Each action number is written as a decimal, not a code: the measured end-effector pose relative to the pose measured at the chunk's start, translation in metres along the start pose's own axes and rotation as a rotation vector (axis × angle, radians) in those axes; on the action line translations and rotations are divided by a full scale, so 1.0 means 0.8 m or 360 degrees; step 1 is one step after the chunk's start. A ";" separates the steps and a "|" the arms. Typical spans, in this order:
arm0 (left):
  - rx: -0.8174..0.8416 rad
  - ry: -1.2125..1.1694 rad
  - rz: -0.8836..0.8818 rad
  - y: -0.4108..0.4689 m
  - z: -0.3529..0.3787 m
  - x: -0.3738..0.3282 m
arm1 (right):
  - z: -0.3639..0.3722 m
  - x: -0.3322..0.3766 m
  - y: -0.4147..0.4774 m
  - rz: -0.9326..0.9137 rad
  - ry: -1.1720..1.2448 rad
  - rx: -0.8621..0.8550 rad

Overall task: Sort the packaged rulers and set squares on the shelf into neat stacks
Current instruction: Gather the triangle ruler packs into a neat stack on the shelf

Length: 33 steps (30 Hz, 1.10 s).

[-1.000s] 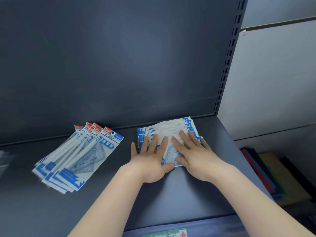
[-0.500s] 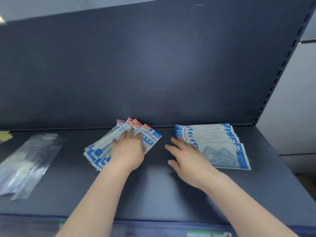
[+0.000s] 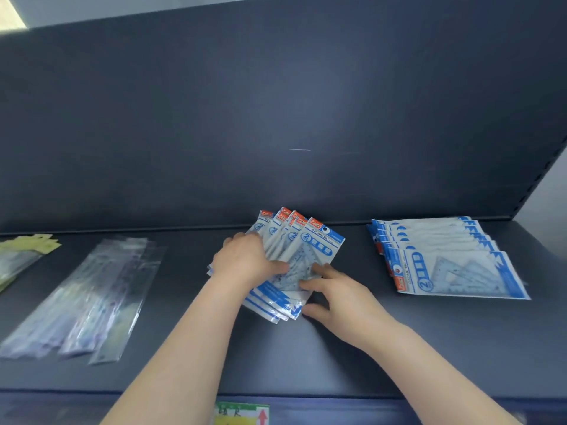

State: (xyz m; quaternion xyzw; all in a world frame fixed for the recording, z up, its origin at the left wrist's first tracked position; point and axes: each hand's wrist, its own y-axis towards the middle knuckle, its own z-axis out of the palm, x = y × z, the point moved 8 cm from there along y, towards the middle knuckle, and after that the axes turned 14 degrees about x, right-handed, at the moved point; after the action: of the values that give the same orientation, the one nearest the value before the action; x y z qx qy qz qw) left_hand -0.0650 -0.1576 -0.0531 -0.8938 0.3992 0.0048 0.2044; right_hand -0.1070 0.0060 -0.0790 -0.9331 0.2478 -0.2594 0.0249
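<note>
Both left grip [image 3: 245, 262] and right grip [image 3: 339, 297] tight on fanned packs' [image 3: 310, 245] edges, stack [image 3: 445, 265] apart.

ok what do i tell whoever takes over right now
The left hand grips the left edge of the fanned set-square packs mid-shelf; the right hand pinches their near right corner.
The right stack lies in neat overlapping steps: done, by the look.
Left to do: square the fan, then the clear-sleeved rulers and perhaps the blurred yellow-green packs at far left, both loose.

Dark shelf [image 3: 337, 357] (set-square packs [image 3: 445, 265], bagged rulers [image 3: 92, 296] atop)
</note>
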 end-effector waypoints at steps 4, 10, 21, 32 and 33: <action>0.0073 -0.0104 0.0108 0.009 0.000 -0.012 | 0.004 0.005 0.001 0.0005 0.0045 -0.0033; 0.0184 -0.0153 0.0151 0.019 0.003 -0.022 | 0.007 -0.001 0.001 0.0091 0.0127 -0.0071; 0.0047 -0.1231 0.0853 -0.028 -0.013 -0.070 | -0.034 -0.048 -0.025 0.0113 0.1316 -0.0827; 0.0328 -0.1843 0.1190 -0.058 0.045 -0.112 | -0.041 -0.042 -0.069 -0.0075 0.1291 -0.0788; 0.0336 -0.1869 0.1224 -0.060 0.046 -0.116 | -0.040 -0.042 -0.069 -0.0078 0.1276 -0.0797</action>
State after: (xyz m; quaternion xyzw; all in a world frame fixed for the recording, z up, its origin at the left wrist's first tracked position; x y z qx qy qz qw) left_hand -0.0881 -0.0488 -0.0536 -0.5147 0.5086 0.5189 0.4551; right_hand -0.1229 0.0733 -0.0576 -0.7423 0.2707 -0.5319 -0.3047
